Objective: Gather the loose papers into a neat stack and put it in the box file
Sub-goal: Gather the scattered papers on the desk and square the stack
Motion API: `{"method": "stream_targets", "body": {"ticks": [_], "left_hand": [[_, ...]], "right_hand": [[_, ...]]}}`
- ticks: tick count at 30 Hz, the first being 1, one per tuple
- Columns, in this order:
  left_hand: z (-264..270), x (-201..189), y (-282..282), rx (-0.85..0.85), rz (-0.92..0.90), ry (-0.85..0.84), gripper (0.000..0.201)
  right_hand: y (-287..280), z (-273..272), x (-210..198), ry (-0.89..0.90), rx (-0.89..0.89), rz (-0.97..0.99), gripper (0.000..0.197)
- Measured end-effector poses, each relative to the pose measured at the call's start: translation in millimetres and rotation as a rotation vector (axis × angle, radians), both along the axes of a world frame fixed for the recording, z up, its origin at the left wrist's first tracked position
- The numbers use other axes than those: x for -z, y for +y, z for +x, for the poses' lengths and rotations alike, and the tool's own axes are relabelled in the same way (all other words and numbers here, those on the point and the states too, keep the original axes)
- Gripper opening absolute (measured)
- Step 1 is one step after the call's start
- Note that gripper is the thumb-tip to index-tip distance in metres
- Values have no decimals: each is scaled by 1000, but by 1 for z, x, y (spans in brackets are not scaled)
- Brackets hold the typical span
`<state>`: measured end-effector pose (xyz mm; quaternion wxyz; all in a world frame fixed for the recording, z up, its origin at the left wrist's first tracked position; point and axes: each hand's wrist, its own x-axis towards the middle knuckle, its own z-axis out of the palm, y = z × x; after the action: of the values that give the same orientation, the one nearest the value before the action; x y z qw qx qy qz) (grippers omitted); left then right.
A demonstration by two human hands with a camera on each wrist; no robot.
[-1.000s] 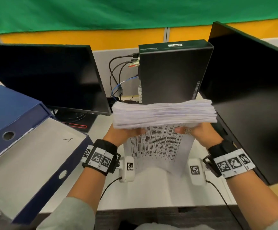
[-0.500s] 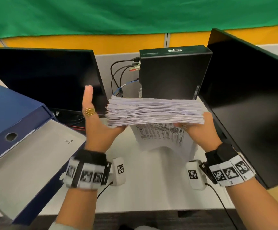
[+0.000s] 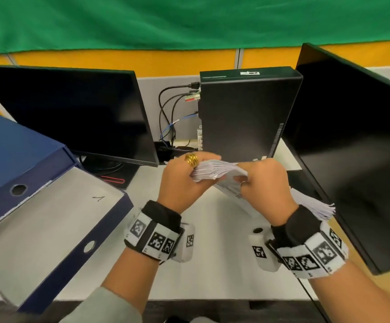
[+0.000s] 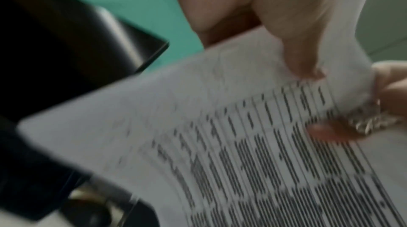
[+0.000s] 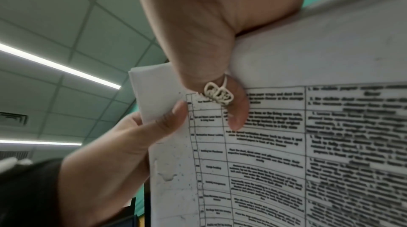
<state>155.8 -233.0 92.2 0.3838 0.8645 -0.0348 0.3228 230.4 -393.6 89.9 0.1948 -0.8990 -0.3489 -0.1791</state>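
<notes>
Head view, above the white desk (image 3: pixel 212 283): both hands hold the thick stack of white printed papers (image 3: pixel 215 170) in the air, tilted, just in front of the upright black computer case (image 3: pixel 243 113).
Left hand (image 3: pixel 180 180): fingers curled over the stack's left end, a gold ring on one finger.
Right hand (image 3: pixel 265 187): wrapped round the right part; fanned sheet edges stick out behind its wrist, the middle of the stack hidden.
Box file: open blue cardboard box file (image 3: pixel 49 206) with pale grey lining, well left of the computer case, cut off by the frame.
Left wrist view: blurred; thumb pressed on a printed table page (image 4: pixel 242 152).
Right wrist view: thumb and ringed finger pinch the page corner (image 5: pixel 286 126); text unreadable.
</notes>
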Motion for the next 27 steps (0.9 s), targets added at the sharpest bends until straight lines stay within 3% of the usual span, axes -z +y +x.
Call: {"method": "stream_targets", "body": {"ticks": [2, 5, 7, 9, 11, 13, 16, 18, 21, 24, 27], "left_hand": [[6, 16, -2, -46, -56, -20, 17], [14, 26, 0, -122, -135, 11, 10], [14, 26, 10, -180, -308, 55, 14], [13, 27, 25, -241, -474, 54, 20], [10, 31, 41, -284, -548, 27, 21], [8, 37, 51, -302, -586, 31, 22], [6, 51, 59, -315, -656, 69, 24], [5, 59, 60, -300, -726, 91, 23], [5, 71, 61, -255, -807, 207, 18], [6, 90, 63, -222, -917, 406, 19], [7, 103, 64, -213, -919, 518, 31]], "right_hand": [[2, -1, 4, 14, -10, -17, 19], [-3, 5, 8, 108, -38, -52, 27], [-21, 17, 7, 183, 42, -111, 28], [-47, 28, 6, 237, 187, -289, 26], [-71, 40, 11, 300, 295, -374, 29], [-84, 51, 21, 407, 301, -162, 30], [-91, 58, 43, 639, 140, 565, 34], [-92, 61, 62, 806, -8, 882, 50], [-86, 68, 85, 923, -62, 886, 71], [-79, 73, 101, 875, 58, 795, 50], [-76, 72, 116, 881, 93, 823, 40]]}}
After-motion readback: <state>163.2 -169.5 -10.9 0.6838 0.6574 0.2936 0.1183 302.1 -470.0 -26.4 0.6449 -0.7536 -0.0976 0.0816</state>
